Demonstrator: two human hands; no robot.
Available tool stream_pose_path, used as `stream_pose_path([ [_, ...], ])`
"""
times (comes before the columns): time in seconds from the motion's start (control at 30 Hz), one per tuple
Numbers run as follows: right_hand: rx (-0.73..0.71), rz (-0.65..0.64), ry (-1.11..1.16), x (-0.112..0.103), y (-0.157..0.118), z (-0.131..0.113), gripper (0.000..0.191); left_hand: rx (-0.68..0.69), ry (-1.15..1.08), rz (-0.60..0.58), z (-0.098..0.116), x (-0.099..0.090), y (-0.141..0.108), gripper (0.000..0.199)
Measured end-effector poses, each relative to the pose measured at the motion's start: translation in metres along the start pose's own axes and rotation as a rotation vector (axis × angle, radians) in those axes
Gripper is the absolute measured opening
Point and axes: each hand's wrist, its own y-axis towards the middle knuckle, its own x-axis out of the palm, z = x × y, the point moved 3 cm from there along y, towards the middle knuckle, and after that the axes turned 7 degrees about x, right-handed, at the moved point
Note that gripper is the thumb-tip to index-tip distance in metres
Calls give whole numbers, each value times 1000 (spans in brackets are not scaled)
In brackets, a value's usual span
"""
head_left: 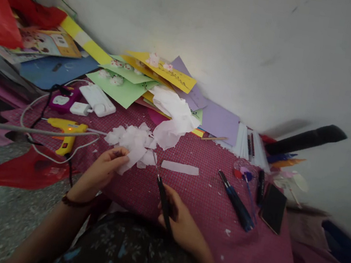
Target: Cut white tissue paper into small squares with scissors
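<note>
Between the thumb and fingers of my left hand (pixel 107 166) is a piece of thin white tissue paper (pixel 130 160), its lower end hanging free. My right hand (pixel 179 215) is closed around black-handled scissors (pixel 164 202), seen nearly edge-on. Their thin metal tip points up toward the paper pieces, just right of my left hand. A loose heap of cut white paper pieces (pixel 131 136) lies beyond my left fingers. To the right of the scissors' tip, a straight white paper strip (pixel 179 167) rests flat on the checked red tablecloth (pixel 197 205).
At left lie a yellow glue gun (pixel 69 129) with cables and a purple power socket (pixel 64 99). Crumpled tissue (pixel 177 118) and coloured cards (pixel 119 83) sit along the wall. On the right are a dark blue tool (pixel 237 204) and a phone (pixel 273 209).
</note>
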Motion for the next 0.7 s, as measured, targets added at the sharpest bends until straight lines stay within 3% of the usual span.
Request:
stream_pose_path([
  [0.13,17,-75,-22,-1,-7,-4,95,27,-117,-5,3,7,1,24],
  [0.27,-22,-79,-43,-1,-5,-1,88,7,-116,-49,-1,9,1,24],
  [0.5,8,-97,61,5,2,4,74,-108,117,-249,-12,11,-6,26],
  [0.7,48,-79,115,6,3,0,68,-111,167,-259,-13,14,-4,27],
])
